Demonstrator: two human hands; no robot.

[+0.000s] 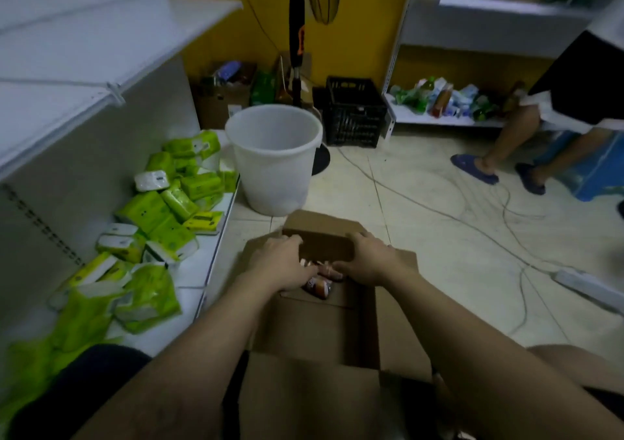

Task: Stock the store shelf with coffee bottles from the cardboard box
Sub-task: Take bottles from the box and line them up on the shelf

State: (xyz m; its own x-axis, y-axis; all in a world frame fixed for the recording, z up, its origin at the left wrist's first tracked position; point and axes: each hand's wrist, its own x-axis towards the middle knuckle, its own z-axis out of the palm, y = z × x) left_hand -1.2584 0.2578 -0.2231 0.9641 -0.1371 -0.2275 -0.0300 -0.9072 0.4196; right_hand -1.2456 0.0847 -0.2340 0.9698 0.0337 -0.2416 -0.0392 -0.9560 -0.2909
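Note:
A brown cardboard box (314, 325) stands open on the floor in front of me, its flaps spread. Brown coffee bottles (317, 286) lie at its far end, only partly visible between my hands. My left hand (282, 264) reaches into the box from the left and covers some bottles; its fingers curl down onto them. My right hand (366, 260) rests on the far flap and box edge, fingers bent toward the bottles. Whether either hand grips a bottle is hidden. The white store shelf (202, 270) stands at my left.
Green tissue packs (158, 210) lie heaped on the bottom shelf. A white bucket (275, 159) stands past the box, a black crate (354, 112) and fan stand (297, 51) behind it. Cables (472, 223) and a power strip (580, 282) cross the floor. Another person's legs (513, 146) stand at right.

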